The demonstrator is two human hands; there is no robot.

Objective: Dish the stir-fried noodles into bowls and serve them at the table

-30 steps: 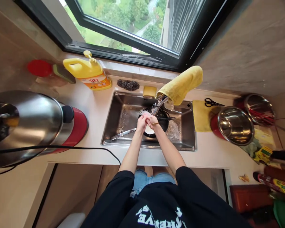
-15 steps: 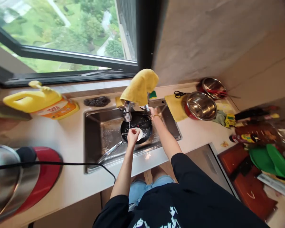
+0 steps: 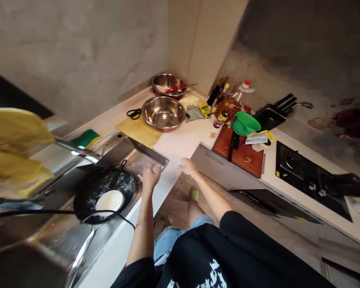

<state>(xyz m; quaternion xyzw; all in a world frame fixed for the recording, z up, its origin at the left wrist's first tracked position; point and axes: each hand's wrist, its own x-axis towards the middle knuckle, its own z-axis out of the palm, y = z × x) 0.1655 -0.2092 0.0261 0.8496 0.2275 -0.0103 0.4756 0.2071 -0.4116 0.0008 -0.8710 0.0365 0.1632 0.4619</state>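
Soft light glints off the nearer bowl (image 3: 163, 113), edges blurred.

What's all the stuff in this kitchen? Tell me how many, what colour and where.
Sink: 1, silver, lower left
Pan: 1, black, in the sink
Round dish: 1, white, in the pan
Cloths: 2, yellow, above and beside the sink
Sponge: 1, green-yellow, behind the sink
Scissors: 1, black, beside the metal bowls
Metal bowls: 2, silver inside, beyond the sink
Bottles: several, mixed colours, far corner
Board: 1, brown, right counter
Basin: 1, green, by the board
Stove: 1, black, right
Left hand, right hand: bare, centre
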